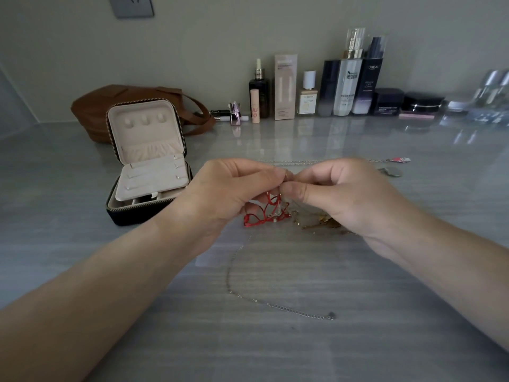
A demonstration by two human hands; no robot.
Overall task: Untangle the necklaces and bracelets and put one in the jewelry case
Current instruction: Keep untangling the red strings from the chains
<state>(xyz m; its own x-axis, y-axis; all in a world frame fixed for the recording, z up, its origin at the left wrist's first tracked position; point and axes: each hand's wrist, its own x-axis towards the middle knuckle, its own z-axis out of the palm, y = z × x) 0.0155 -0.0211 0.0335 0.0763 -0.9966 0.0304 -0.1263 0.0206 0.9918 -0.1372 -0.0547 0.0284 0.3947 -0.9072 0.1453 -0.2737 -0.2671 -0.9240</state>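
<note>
Grey glossy desk (pixel 303 354), dim light. Left hand (pixel 234 188) and right hand (pixel 338 194) meet fingertip to fingertip, both pinching the top of the tangle (pixel 278 208): a red cord bracelet (pixel 261 216) caught with a fine gold chain (pixel 319 220), its lower end at the desk. Judged light and limp, and the chain kinks easily, so hold at the knot. Jewelry case (pixel 148 172) stands open at left.

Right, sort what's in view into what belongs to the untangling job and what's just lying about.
Job:
- left hand and right hand, both pinching the tangle of red cord and gold chain
- silver chain
- far chain
- open jewelry case

Lying about:
- brown bag
- cosmetics row
- wall socket
</note>
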